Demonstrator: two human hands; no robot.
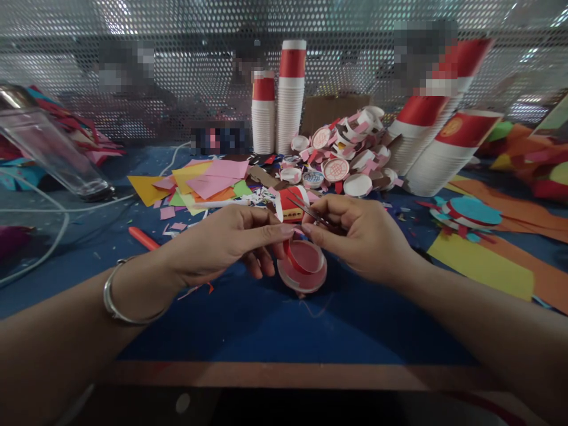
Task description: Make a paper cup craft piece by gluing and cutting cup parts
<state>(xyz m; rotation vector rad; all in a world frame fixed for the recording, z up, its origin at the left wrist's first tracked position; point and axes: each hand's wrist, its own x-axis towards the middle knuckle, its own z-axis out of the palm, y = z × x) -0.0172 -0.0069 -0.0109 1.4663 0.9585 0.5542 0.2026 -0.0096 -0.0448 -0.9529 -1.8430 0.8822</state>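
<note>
My left hand [248, 236] is closed, thumb against fingers, at a red strip [290, 251] that curls down over a round, reddish disc-like piece [302, 283]. My right hand [359, 236] grips a pair of thin metal scissors [317, 218], their blades pointing up and to the left. Between the two thumbs shows a small pink paper piece [298, 231]; which fingertips hold it is hard to make out. Just behind the fingertips lies a cut red-and-white paper cup piece [293, 204].
Behind my hands are a heap of cut cup pieces [336, 170], stacked paper cups [290, 100] and leaning cup stacks [444, 154]. Coloured paper sheets [222, 177] and an orange-red stick [142, 238] lie left, near a clear bottle [53, 145]. A yellow sheet [483, 266] lies right.
</note>
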